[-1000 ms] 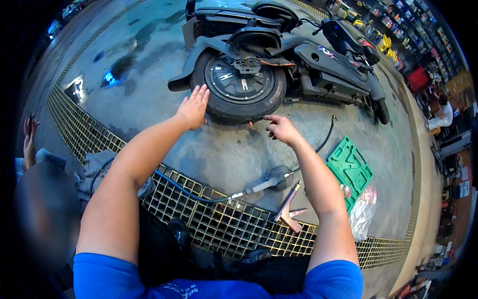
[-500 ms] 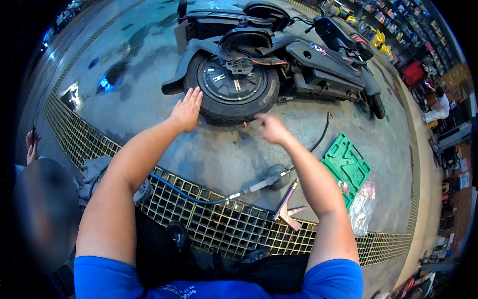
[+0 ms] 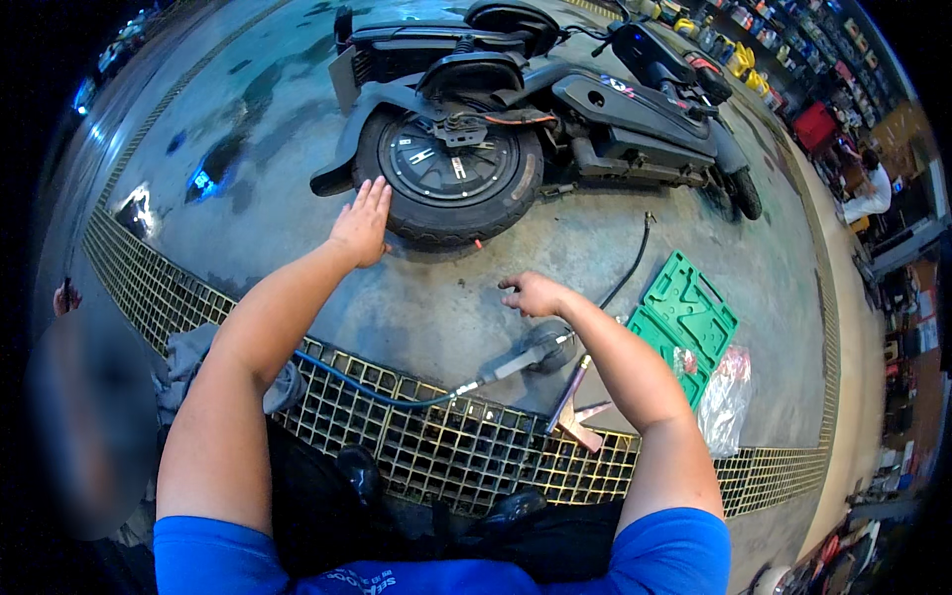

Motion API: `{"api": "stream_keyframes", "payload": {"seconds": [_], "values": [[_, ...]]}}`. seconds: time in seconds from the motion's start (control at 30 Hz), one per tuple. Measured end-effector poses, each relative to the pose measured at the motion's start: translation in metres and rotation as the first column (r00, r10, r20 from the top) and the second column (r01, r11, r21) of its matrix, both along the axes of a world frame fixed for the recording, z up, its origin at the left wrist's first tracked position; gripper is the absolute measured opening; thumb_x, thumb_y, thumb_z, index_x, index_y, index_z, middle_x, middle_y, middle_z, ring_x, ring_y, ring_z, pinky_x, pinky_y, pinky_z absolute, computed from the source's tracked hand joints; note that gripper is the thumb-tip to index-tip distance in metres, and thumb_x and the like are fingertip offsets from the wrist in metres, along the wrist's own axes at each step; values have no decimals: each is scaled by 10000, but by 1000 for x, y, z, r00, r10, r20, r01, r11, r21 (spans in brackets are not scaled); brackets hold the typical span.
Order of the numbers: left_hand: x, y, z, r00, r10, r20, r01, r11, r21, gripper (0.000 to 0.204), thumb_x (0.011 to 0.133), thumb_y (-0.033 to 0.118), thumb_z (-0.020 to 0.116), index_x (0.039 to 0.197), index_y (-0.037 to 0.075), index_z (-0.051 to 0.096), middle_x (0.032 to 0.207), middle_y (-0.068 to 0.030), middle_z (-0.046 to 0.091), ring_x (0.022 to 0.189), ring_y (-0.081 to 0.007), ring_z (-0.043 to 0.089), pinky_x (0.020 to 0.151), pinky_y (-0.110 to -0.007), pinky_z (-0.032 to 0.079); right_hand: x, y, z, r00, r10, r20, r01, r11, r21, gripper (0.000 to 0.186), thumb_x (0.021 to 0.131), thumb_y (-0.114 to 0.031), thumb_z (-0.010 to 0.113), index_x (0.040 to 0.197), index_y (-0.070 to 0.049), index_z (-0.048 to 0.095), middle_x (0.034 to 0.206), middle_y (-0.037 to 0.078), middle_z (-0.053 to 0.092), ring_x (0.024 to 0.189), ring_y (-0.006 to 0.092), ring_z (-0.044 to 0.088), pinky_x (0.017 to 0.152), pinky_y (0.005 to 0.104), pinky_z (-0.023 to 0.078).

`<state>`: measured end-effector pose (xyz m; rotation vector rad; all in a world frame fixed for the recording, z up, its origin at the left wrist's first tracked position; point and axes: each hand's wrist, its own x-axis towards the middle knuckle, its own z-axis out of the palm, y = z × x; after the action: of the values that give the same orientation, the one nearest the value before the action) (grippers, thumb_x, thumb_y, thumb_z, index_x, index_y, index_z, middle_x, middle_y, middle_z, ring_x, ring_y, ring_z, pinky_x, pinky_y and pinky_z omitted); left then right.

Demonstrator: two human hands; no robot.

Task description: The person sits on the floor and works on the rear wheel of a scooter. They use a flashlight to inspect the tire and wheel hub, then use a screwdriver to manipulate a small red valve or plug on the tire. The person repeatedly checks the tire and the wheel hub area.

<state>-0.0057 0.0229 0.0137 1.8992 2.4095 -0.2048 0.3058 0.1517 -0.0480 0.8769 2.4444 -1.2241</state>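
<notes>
A dark electric scooter [image 3: 635, 119] lies on its side, its wheel [image 3: 451, 174] facing me. My left hand [image 3: 361, 226] lies with fingers outstretched against the near left of the tyre [image 3: 436, 230]. From the tyre's near edge pokes a small red-orange piece [image 3: 478, 243]. Below it, apart from the tyre, my right hand [image 3: 534, 296] hovers over the floor, index finger out and the others loosely bent, with no object visible in it. Close to that hand lies a tyre inflator [image 3: 545, 347] with a round gauge and a black hose [image 3: 640, 253].
A copper-coloured pistol-shaped tool [image 3: 577, 416] rests by the yellow floor grating [image 3: 436, 446]. Right of it are an open green tool case [image 3: 684, 312] and a clear plastic bag [image 3: 726, 412]. Another person [image 3: 89, 416] is at the left; one more person [image 3: 871, 188] sits far right.
My right hand has drawn back from the tyre's edge, toward me and the inflator. My left hand stays against the tyre. The view has shifted slightly.
</notes>
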Motion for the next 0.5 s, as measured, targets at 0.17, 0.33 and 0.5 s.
{"api": "stream_keyframes", "payload": {"seconds": [0.17, 0.33, 0.5], "values": [[1, 1, 0, 1000, 7, 6, -7, 1000, -6, 1017, 771, 272, 763, 1495, 2, 101, 1583, -145, 78, 1463, -312, 103, 1110, -476, 321, -4, -7, 1, 1000, 24, 4, -24, 1000, 8, 485, 859, -253, 621, 1275, -13, 556, 776, 180, 683, 610, 232, 655, 657, 384, 521], [1, 2, -1, 1000, 4, -5, -4, 1000, -7, 1021, 767, 272, 763, 1495, 3, 100, 1584, -144, 76, 1462, -314, 104, 1108, -476, 323, -2, -4, -5, 1000, 12, -17, -12, 1000, -1, 482, 852, -258, 629, 1259, -6, 567, 798, 191, 684, 618, 236, 657, 661, 385, 521], [0, 1, -2, 1000, -5, -18, 5, 1000, 12, 1027, 757, 269, 769, 1492, -4, 105, 1581, -149, 83, 1460, -319, 112, 1101, -476, 334, 1, -6, 0, 1000, -20, -16, 20, 999, -40, 480, 858, -266, 630, 1253, 0, 571, 863, 202, 689, 630, 250, 662, 684, 387, 524]]}}
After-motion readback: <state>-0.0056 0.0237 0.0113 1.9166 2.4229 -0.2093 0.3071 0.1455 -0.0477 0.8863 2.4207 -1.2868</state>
